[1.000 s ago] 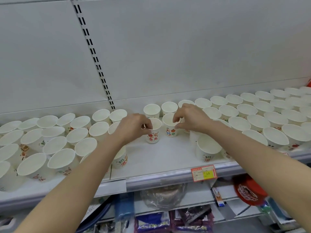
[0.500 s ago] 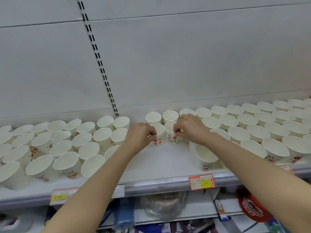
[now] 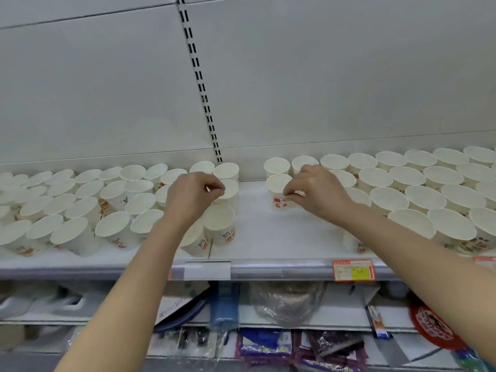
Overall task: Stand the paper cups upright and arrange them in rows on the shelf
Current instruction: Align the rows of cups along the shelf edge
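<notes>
The left hand (image 3: 192, 196) pinches the rim of an upright paper cup (image 3: 230, 193) at its fingertips, beside the left block of cups. The right hand (image 3: 315, 193) pinches another upright printed cup (image 3: 278, 190) just left of its fingers. Bare shelf (image 3: 252, 237) lies between the two hands.

Left hand (image 3: 192, 196): forearm extended, knuckles up, fingers curled, thumb and forefinger pinched together. Right hand (image 3: 316, 191): forearm extended from the right, fingers curled downward, fingertips (image 3: 288, 193) pinched.
</notes>
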Demonstrator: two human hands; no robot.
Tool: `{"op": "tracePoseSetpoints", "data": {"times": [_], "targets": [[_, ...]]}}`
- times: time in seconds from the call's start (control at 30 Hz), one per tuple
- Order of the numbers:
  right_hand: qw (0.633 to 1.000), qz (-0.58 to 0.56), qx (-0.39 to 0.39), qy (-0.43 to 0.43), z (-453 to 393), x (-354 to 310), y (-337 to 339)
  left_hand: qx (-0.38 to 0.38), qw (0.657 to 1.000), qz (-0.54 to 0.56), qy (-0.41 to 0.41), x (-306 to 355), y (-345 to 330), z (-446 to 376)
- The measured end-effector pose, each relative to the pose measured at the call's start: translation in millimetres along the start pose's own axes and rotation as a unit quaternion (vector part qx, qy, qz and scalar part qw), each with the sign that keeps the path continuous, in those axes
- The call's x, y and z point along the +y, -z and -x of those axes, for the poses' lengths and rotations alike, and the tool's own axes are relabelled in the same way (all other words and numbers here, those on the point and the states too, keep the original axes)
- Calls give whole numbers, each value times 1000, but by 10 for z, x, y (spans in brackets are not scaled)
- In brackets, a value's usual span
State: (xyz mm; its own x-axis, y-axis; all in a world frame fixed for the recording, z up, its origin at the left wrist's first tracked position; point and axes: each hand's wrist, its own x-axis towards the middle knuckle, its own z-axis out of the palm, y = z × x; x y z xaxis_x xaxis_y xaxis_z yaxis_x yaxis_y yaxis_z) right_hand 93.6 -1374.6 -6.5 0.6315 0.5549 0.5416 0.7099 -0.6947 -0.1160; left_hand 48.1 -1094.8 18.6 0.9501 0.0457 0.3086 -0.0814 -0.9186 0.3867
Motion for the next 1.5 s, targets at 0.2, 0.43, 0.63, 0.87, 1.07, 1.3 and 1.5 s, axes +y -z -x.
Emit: {"op": "tracePoseSetpoints", "data": {"times": [0.2, 0.43, 0.63, 0.87, 1.07, 1.3, 1.5], "targets": [[995, -65, -35, 70, -78, -798, -482, -36, 998, -1, 44, -325, 281, 583], [996, -54, -41, 59, -182, -1109, -660, -47, 995, -85, -29, -589, 78, 866], [999, -24, 27, -23, 97, -1056, -462, -30, 994, -34, -95, -583, 26, 851], [985, 70, 50, -150, 570, -593, 36, -64, 980, 34, -185, 106, -293, 463], [973, 130, -53, -181, 499, -365, 170, -86, 976, -33, -197, 513, -604, 144], [977, 122, -77, -154, 603, -215, 200, -74, 979, -24, -190, 571, -701, 226], [979, 114, -66, -158, 622, -184, 204, -78, 983, -26, -166, 748, -724, 246]]}}
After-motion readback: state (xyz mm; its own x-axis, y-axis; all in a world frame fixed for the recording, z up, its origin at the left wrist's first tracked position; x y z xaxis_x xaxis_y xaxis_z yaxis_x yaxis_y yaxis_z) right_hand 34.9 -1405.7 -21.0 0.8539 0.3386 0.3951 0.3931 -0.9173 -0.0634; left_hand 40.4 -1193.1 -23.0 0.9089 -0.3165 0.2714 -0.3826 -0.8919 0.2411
